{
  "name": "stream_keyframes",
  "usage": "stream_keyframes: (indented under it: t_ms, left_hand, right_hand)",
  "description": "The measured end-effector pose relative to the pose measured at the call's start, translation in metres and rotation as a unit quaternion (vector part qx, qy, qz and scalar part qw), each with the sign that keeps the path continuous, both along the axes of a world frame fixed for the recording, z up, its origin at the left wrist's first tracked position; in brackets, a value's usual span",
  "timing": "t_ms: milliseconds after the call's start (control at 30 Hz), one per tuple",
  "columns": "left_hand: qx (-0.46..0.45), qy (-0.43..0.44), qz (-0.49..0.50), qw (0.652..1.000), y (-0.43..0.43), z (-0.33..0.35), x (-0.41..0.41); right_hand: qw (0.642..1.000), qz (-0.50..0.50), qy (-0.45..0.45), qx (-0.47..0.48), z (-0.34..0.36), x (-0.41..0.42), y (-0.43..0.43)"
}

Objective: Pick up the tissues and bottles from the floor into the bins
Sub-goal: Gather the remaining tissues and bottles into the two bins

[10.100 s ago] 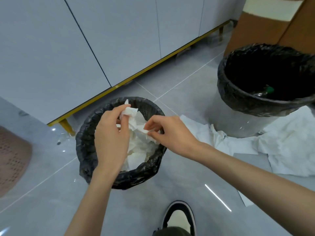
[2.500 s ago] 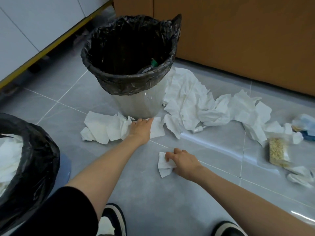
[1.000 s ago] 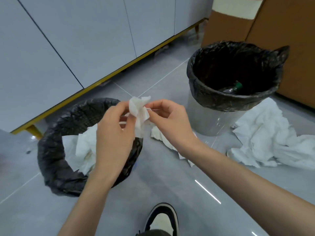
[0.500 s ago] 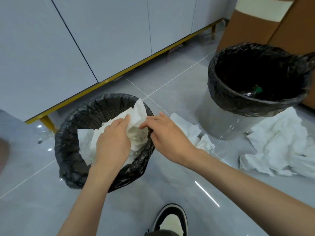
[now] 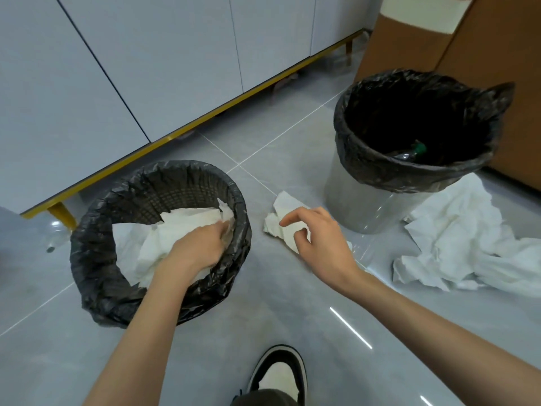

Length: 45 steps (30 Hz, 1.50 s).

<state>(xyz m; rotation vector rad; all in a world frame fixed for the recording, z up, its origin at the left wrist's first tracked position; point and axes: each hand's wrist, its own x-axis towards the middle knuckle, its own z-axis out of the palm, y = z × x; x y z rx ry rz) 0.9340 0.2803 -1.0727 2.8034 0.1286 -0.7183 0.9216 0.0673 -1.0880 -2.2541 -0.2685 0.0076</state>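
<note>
Head view, looking down on grey floor tiles (image 5: 205, 347): left hand (image 5: 196, 247) plunged into low woven bin (image 5: 164, 300) with black liner, fingers pressed down on crumpled white tissues (image 5: 164, 238) heaped inside; whether gripping them or merely pushing, cannot tell. Right hand (image 5: 319, 238) released, fingers loosely spread and empty, hovering over small wad of tissue (image 5: 281, 218) lying on floor between two bins. Tall bin (image 5: 366, 206), also black-lined, standing to right, clear bottle (image 5: 409, 152) with green cap lying inside near front rim. Large rumpled pile of tissue (image 5: 465, 244) spread on floor beside tall bin, at right. Counted: two bins, one bottle in sight, one loose wad and one big pile on floor besides heap in low bin. White cupboard fronts (image 5: 146, 68) on yellow base rail behind, brown panel (image 5: 497, 54) at upper right, toe of black-and-cream shoe (image 5: 278, 373) at bottom edge. Half a second ago both hands at low bin's rim, stuffing same sheet; now right hand drawn away to floor wad, left sunk deeper, sheet flattened down below rim.
</note>
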Motion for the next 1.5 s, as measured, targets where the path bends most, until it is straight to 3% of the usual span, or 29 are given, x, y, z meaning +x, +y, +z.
stream_keyframes:
  t_ms: [167,300,500,600,900,1067,1233,1333,1500]
  left_hand:
    - [0.009,-0.159,0.049,0.986,-0.017,0.017,-0.001]
    - [0.003,-0.233,0.076,0.970,-0.037,0.038,-0.004]
    - [-0.068,-0.338,0.015,0.939,-0.079,0.047,-0.009]
    - [-0.099,-0.314,-0.034,0.944,-0.112,0.035,-0.009]
    - [-0.113,-0.120,-0.135,0.977,-0.182,-0.061,-0.013]
    - [-0.110,-0.097,-0.165,0.975,-0.194,-0.100,-0.009]
    - [-0.076,-0.111,-0.198,0.971,-0.209,-0.111,0.001]
    - [-0.070,-0.125,-0.216,0.966,-0.218,-0.114,0.001]
    - [-0.098,-0.144,-0.250,0.953,-0.233,-0.115,-0.009]
  right_hand:
    - [0.998,-0.057,0.032,0.005,-0.014,-0.007,-0.031]
    - [0.992,-0.110,0.052,0.019,-0.029,-0.010,-0.055]
    - [0.983,-0.166,0.076,0.012,-0.046,-0.020,-0.091]
    - [0.978,-0.186,0.095,0.010,-0.058,-0.027,-0.110]
    - [0.962,-0.251,0.106,-0.035,-0.084,-0.056,-0.172]
    - [0.953,-0.281,0.085,-0.080,-0.088,-0.067,-0.206]
    - [0.958,-0.179,0.175,-0.139,-0.098,-0.070,-0.222]
    - [0.943,-0.109,0.238,-0.205,-0.103,-0.068,-0.224]
    - [0.925,-0.074,0.279,-0.247,-0.110,-0.068,-0.218]
